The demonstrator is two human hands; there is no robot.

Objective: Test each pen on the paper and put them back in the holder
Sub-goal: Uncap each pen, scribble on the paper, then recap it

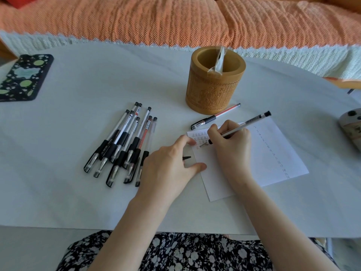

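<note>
My right hand grips a clear pen with a black end, its tip down on the white paper beside rows of small written marks. At the paper's left edge rests my left hand, forefinger and thumb touching the sheet. A small black pen cap pokes out from under its curled fingers. Several capped pens lie in a loose pile to the left. One capped red pen lies in front of the carved bamboo holder, which contains only a clear plastic wrapper.
A phone in a black patterned case lies at the table's far left. A rounded ceramic object sits at the right edge. An orange blanket covers the sofa behind the white table.
</note>
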